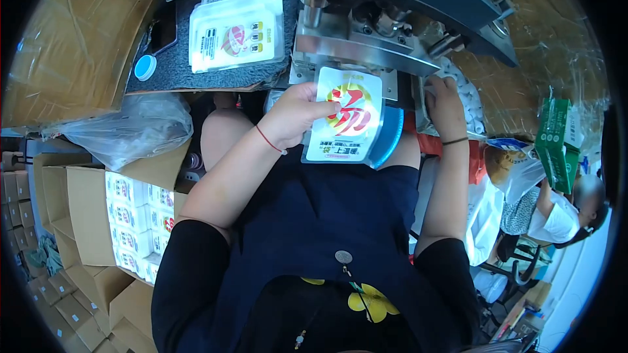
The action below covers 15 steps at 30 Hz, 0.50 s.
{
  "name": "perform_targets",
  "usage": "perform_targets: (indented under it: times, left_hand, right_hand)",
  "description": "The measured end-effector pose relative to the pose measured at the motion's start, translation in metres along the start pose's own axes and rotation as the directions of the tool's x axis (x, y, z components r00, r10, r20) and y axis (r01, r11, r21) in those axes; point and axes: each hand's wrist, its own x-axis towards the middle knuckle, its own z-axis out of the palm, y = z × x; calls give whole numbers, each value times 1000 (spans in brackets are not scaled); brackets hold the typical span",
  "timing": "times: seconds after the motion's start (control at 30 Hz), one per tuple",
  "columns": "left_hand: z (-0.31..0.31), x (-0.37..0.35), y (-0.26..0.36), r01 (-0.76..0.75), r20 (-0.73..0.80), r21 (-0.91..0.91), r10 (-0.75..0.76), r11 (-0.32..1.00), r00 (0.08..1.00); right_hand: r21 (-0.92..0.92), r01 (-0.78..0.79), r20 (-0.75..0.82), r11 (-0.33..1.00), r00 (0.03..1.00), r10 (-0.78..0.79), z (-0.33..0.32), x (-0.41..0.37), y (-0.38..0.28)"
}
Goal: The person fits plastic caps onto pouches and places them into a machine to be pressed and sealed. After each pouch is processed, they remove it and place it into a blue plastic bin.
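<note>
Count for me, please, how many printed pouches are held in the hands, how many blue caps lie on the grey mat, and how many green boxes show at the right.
pouch in the left hand: 1
blue cap on the grey mat: 1
green box: 1
Total: 3

- The left hand [294, 117] grips a white pouch [347, 121] with red lettering, holding its top edge against a metal machine [366, 42].
- The right hand [446, 101] rests beside the machine on small white pieces [472, 108]; its grip is unclear.
- Matching pouches [235, 29] lie on a grey mat [196, 75].
- An open cardboard box [85, 216] of white packs sits lower left.
</note>
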Motion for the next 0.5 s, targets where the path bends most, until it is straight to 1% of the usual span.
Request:
perform_targets:
  times: [0.07, 0.1, 0.13, 0.17, 0.2, 0.23, 0.27, 0.3, 0.33, 0.37, 0.4, 0.43, 0.47, 0.5]
  left_hand:
    - [3, 1, -2, -15, 12, -16, 15, 1000, 1000]
    - [-9, 9, -15, -209, -26, 144, 215, 967, 976]
    - [-15, 7, -6, -305, -130, 515, 424, 801, 896]
    - [-25, 3, 8, -279, -135, 813, 632, 511, 763]
    - [-28, -3, 34, -190, -356, 704, 571, 685, 740]
    - [-64, 10, 44, -220, 16, 973, 937, 65, 350]
    - [-78, 6, 64, -8, 194, 979, 919, -204, 344]
    - [-97, 0, 59, 148, 205, 928, 803, -341, 559]
    - [-103, -5, 57, 263, 153, 830, 655, -492, 740]
    - [-104, -14, 48, 175, 222, 831, 603, -528, 766]
    - [-95, -31, 40, 80, 293, 824, 543, -561, 787]
    - [-93, -40, 40, 14, 377, 792, 506, -611, 776]
    - [-96, -45, 35, -9, 248, 930, 608, -368, 754]
    - [-99, -49, 29, -39, 94, 995, 670, -97, 737]
  right_hand:
    - [25, 73, -127, 997, 989, -70, 10, -2, 12]
    - [41, 115, -181, 992, 978, -106, 13, -1, 15]
    - [54, 157, -234, 986, 962, -140, 14, -2, 16]
    - [105, 114, -237, 988, 968, -86, 15, -4, 15]
    - [155, 69, -236, 986, 971, -31, 14, -6, 11]
    - [204, 26, -233, 979, 972, 23, 11, -8, 9]
    - [225, 23, -259, 974, 965, 37, 9, -11, 7]
    - [247, 23, -287, 969, 957, 50, 5, -15, 6]
    - [267, 30, -316, 963, 947, 59, 0, -17, 4]
    - [297, -14, -274, 955, 957, 99, -8, -23, 1]
    - [360, 20, -269, 933, 960, 83, -12, -25, -1]
    - [423, 46, -263, 905, 962, 74, -13, -30, -3]
    - [484, 68, -257, 873, 964, 67, -14, -35, -7]
    - [454, 143, -310, 880, 951, 5, -18, -38, -24]
